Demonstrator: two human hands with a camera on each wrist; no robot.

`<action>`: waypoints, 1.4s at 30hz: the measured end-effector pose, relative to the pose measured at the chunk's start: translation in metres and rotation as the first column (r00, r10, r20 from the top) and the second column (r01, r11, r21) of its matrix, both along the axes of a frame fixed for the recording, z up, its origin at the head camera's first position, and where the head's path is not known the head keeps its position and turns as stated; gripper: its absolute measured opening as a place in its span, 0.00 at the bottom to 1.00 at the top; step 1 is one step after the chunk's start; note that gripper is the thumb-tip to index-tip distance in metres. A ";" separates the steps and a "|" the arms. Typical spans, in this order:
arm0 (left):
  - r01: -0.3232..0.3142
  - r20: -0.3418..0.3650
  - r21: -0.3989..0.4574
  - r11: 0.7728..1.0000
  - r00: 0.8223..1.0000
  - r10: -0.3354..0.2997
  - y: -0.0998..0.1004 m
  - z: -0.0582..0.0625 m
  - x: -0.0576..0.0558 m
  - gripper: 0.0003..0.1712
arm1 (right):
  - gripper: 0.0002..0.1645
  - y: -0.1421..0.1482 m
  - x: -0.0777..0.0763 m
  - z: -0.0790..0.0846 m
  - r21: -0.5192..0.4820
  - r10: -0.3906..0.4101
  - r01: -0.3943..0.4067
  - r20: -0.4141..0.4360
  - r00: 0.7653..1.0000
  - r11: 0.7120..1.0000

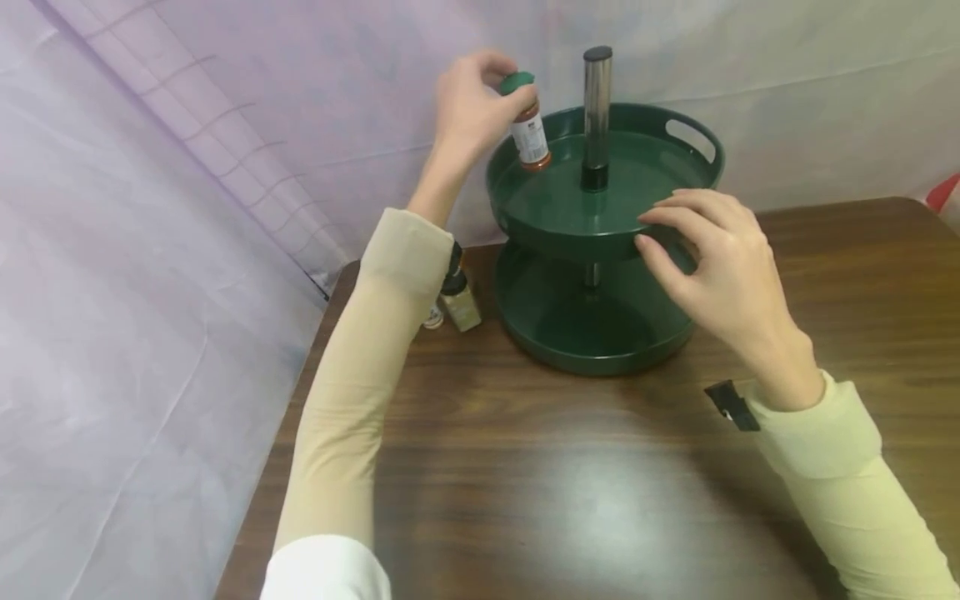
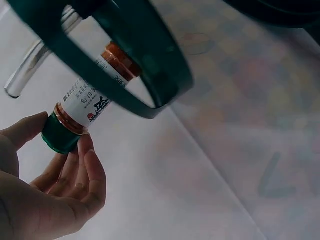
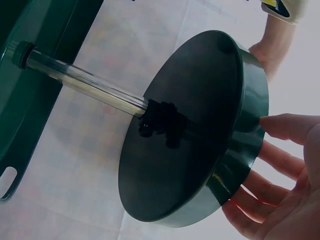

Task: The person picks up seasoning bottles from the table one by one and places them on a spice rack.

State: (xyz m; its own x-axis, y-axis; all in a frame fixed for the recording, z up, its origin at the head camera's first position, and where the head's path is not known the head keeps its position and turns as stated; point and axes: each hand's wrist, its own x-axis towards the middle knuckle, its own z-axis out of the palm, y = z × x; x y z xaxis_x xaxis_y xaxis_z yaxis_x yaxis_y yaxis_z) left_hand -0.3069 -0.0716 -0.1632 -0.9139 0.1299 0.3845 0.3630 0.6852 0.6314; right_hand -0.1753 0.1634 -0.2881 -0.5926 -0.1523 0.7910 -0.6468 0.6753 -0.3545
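Observation:
My left hand (image 1: 476, 104) pinches a small spice jar (image 1: 531, 137) by its green cap, thumb on one side and fingers on the other. The jar has a white label and orange-red contents. It is tilted over the left part of the upper tray (image 1: 637, 200) of a dark green two-tier stand. In the left wrist view, the tray's handle crosses in front of the jar (image 2: 82, 102). My right hand (image 1: 723, 258) holds the upper tray's front right rim, its thumb on the outer wall (image 3: 250, 115) and fingertips going over the edge.
A metal post (image 1: 597, 108) with a black top rises through the stand. Below is the lower tray (image 1: 600, 362), resting on the brown wooden table (image 1: 465, 467). Black-capped spice jars (image 1: 461, 308) stand left of it, partly behind my left sleeve. A pale cloth (image 1: 360, 125) hangs behind.

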 end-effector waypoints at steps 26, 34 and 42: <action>0.041 0.100 0.028 0.999 0.994 -0.044 0.006 -0.017 -0.014 0.25 | 0.11 0.000 0.000 0.003 0.019 0.002 -0.002 0.006 1.000 1.000; 0.057 0.137 0.063 0.996 0.988 -0.065 0.006 -0.018 -0.012 0.31 | 0.11 0.002 -0.001 0.001 0.018 0.004 -0.004 0.002 1.000 1.000; 0.024 0.078 0.068 0.997 0.997 -0.029 -0.002 -0.019 -0.004 0.36 | 0.11 0.002 -0.003 0.002 0.013 0.009 -0.008 -0.007 1.000 1.000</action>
State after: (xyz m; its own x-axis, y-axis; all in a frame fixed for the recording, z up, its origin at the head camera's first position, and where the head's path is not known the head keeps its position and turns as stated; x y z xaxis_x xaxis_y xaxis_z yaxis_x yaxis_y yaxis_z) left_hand -0.3110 -0.0737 -0.1819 -0.9383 0.1310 0.3199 0.3278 0.6313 0.7029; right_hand -0.1780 0.1650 -0.2864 -0.5853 -0.1676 0.7933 -0.6551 0.6743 -0.3409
